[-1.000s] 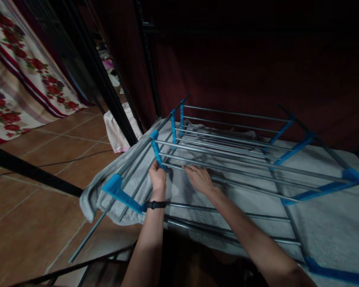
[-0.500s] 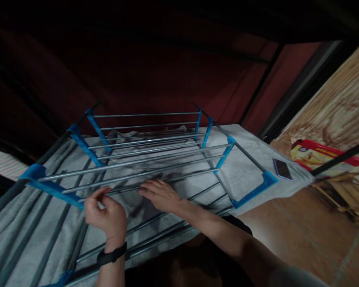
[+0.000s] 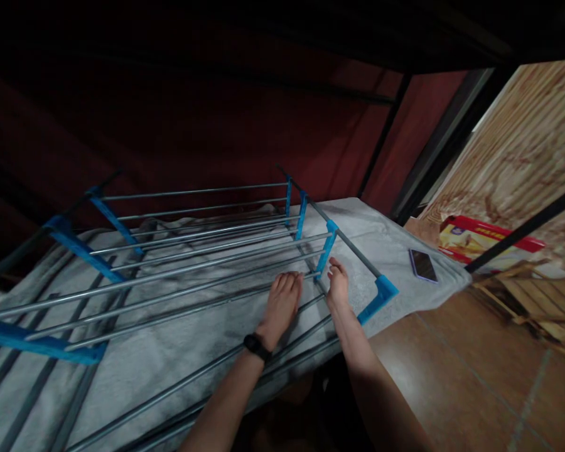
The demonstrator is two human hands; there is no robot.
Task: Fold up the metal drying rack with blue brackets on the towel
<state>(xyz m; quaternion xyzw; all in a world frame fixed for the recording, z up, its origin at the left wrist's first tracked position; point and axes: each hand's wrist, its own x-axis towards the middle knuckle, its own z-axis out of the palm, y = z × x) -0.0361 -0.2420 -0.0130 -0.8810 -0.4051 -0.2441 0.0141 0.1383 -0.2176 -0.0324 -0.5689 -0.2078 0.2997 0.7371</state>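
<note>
A folding drying rack (image 3: pixel 193 257) with grey metal rods and blue plastic joints stands in front of me, a grey towel (image 3: pixel 169 345) spread across its lower rods. My left hand (image 3: pixel 281 304) lies flat and open on the towel, fingers together and stretched forward, a black band on the wrist. My right hand (image 3: pixel 338 284) reaches to the rack's right end, beside a blue joint (image 3: pixel 326 247), its fingers curled at the rod and towel there; whether it holds anything is unclear.
A dark phone (image 3: pixel 422 265) lies on the towel's right end. Beyond it a red and yellow box (image 3: pixel 484 242) leans against a wood-patterned board. Wooden slats (image 3: pixel 537 301) sit at the right. Terracotta floor tiles (image 3: pixel 475 383) lie below; dark red cloth hangs behind.
Both hands have moved from the rack's left end and middle to its right end. My left hand has opened flat on the towel. My view has swung right.
</note>
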